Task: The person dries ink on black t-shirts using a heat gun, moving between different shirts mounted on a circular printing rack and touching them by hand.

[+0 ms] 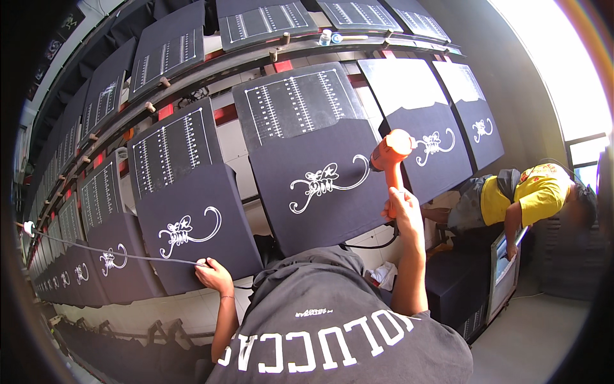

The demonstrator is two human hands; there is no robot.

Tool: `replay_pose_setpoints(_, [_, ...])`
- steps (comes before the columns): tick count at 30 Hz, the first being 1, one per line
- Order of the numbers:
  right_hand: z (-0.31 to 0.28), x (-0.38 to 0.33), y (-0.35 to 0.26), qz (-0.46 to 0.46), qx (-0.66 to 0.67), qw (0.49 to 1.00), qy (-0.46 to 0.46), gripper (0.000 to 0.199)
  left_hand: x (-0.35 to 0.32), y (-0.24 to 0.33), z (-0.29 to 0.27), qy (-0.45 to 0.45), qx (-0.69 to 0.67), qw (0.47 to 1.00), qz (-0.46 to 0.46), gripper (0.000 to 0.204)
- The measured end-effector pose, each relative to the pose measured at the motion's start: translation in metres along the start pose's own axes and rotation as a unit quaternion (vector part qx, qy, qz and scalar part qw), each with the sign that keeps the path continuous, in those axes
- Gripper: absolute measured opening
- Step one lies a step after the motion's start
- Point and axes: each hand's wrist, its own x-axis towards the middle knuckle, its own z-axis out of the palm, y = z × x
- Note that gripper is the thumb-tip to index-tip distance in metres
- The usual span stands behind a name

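Observation:
My right hand [403, 203] is wrapped round the handle of an orange hair dryer or heat gun [391, 151], held up over the edge of a black printed fabric panel [313, 217]. White curling line art with a star marks that panel. My left hand [214, 278] grips a dark cord [134, 255], which stretches away to the left across another printed black panel [198, 249]. A further stretch of cable [377, 247] curves below my right hand. Whether it joins the tool's handle is hidden.
Black boards [297, 102] with white scale marks stand in long rows, many draped with printed fabric. A rail [243, 59] with wooden pegs runs behind them, carrying a small bottle [325, 38]. At right, a person in yellow [543, 195] bends over a framed screen [505, 275].

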Motion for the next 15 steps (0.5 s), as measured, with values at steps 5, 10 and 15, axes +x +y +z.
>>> replay_pose_setpoints(5, [-0.001,0.010,-0.002,0.011,0.025,1.000,-0.003,0.031,0.002,-0.002,0.002,-0.001,-0.002,1.000,0.009,0.017])
replay_pose_setpoints(10, [0.006,0.020,-0.004,0.007,0.000,1.000,0.002,0.032,0.001,0.000,0.000,-0.006,0.000,1.000,-0.005,0.017])
replay_pose_setpoints(15, [0.011,0.024,-0.012,0.027,0.038,0.999,-0.011,0.030,0.002,0.000,0.000,0.004,-0.001,1.000,0.002,0.017])
